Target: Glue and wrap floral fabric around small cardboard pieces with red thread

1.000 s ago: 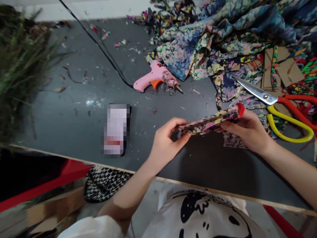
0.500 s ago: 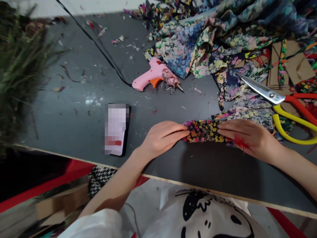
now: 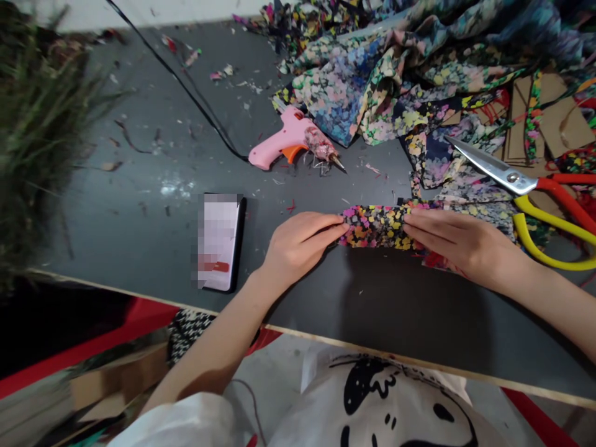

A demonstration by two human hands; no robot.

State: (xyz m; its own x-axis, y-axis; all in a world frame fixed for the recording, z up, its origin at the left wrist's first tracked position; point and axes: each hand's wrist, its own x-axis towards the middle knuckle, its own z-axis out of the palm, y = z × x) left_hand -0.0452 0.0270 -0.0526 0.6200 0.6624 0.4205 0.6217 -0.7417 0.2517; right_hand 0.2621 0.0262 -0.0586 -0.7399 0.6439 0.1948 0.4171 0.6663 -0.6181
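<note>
A folded strip of dark floral fabric (image 3: 375, 227) stretches between my two hands, just above or on the grey table. My left hand (image 3: 298, 245) pinches its left end. At the other end, my right hand (image 3: 459, 239) grips the strip with fingers pressed together; red threads or cloth show under that palm. More floral fabric lies behind the right fingers. To the right of this hand rest scissors (image 3: 524, 186) with one red and one yellow handle. A pink glue gun (image 3: 284, 139) with an orange trigger lies behind the strip.
A phone (image 3: 218, 242) lies left of my hands. Heaped floral cloth (image 3: 372, 93) covers the back right, with cardboard pieces (image 3: 556, 115) beside it. Green grass-like stems (image 3: 37, 136) stand at far left. The glue gun's black cord (image 3: 177, 81) runs to the back. Scraps dot the table (image 3: 139, 236).
Both hands have moved slightly away from me with the floral strip, towards the back of the table. The red threads that showed over the right hand are now mostly beneath it.
</note>
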